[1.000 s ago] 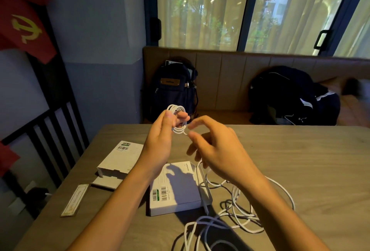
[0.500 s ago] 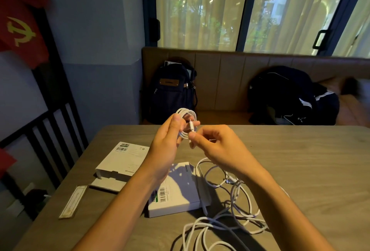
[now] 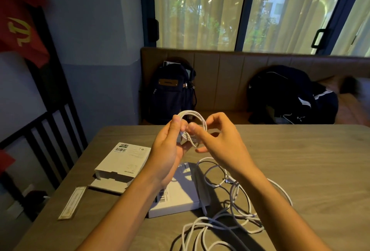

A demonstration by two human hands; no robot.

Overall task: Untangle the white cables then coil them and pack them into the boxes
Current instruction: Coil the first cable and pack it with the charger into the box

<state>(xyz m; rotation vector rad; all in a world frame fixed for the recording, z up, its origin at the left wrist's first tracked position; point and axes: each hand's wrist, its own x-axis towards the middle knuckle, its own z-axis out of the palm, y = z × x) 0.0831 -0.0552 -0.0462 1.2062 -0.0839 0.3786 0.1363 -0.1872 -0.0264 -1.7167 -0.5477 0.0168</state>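
Note:
My left hand [image 3: 168, 148] holds a small coil of white cable [image 3: 195, 117] up above the table, thumb and fingers curled round its left side. My right hand [image 3: 218, 142] pinches the same coil from the right with thumb and forefinger, other fingers spread. Below, a loose tangle of white cables [image 3: 234, 204] lies on the table at the right front. A white box [image 3: 180, 194] with a barcode lies under my left wrist. A second white box [image 3: 126, 160], its end flap open, lies to the left.
The grey wooden table [image 3: 300, 160] stretches to the right. A narrow paper strip [image 3: 72, 202] lies near the left edge. Behind the table a bench holds a dark backpack [image 3: 172, 92] and a dark jacket [image 3: 290, 94]. A black chair back [image 3: 50, 130] stands at left.
The coil has risen slightly and grown as my right hand moved from pinching the cable end to closing on the coil's right side. The camera shifted a little.

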